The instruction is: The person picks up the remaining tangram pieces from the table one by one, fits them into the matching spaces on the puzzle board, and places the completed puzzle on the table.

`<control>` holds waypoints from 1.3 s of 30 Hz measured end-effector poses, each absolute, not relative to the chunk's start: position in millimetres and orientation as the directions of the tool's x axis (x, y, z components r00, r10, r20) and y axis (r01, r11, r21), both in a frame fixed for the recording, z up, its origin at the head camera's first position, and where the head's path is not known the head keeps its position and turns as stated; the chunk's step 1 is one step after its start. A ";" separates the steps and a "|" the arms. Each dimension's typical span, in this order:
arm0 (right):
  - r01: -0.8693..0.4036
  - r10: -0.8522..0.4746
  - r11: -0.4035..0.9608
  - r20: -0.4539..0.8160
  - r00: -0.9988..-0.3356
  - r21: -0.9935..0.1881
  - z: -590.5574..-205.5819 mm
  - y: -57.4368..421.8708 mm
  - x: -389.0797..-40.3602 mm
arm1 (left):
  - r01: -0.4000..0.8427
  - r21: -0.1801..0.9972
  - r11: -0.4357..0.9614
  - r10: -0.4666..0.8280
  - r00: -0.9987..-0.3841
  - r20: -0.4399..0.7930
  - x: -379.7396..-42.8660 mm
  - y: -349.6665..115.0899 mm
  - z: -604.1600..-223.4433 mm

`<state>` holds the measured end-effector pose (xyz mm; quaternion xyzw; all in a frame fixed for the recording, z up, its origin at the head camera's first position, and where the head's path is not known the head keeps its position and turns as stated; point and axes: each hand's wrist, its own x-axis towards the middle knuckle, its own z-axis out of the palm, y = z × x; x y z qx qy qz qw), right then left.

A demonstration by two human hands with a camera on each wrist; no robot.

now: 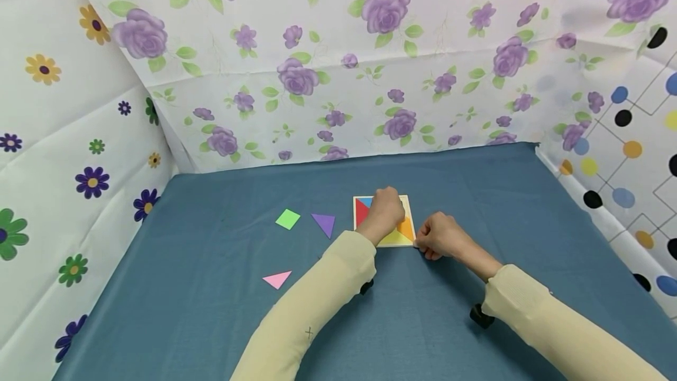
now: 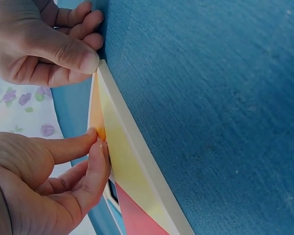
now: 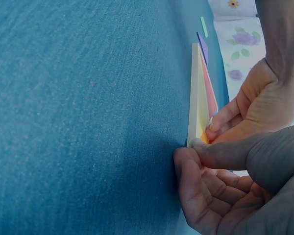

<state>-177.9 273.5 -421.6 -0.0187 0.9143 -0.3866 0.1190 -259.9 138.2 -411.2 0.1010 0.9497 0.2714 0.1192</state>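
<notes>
I have the left hand point(image 1: 388, 210) pinching the tip of the orange piece point(image 1: 406, 229) inside the tray point(image 2: 137, 142), the right hand point(image 1: 441, 235) gripping that tray's four-o'clock corner. The piece looks light, stiff, perhaps slick (edges seem surest). Purple triangle point(image 1: 325, 224) and green square point(image 1: 288, 219) lie toward nine o'clock, pink triangle point(image 1: 277, 279) toward eight.

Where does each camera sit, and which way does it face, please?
Head: on the head, facing forward and down over the blue cloth; left hand, right hand, both sleeves show.
Left wrist: on that wrist, facing the puzzle tray and yellow piece; left hand below, right above.
Right wrist: on that wrist, facing the tray's edge; right hand nearer, left behind.
Shared: both wrist views show tray, yellow piece and hands.
</notes>
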 end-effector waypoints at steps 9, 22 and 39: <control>0.041 -0.139 0.708 -0.196 -0.971 -0.705 -421.6 273.2 -179.3 | 0.147 0.533 0.833 0.264 -0.953 -0.150 -256.1 136.5 -410.8; 0.038 -0.144 0.708 -0.196 -0.970 -0.705 -421.9 273.8 -179.5 | 0.209 0.451 0.868 0.284 -0.953 -0.104 -254.6 136.3 -414.0; 0.068 -0.127 0.721 -0.229 -0.965 -0.690 -419.7 270.9 -178.6 | 0.362 0.332 0.871 0.367 -0.929 0.049 -238.4 112.1 -399.4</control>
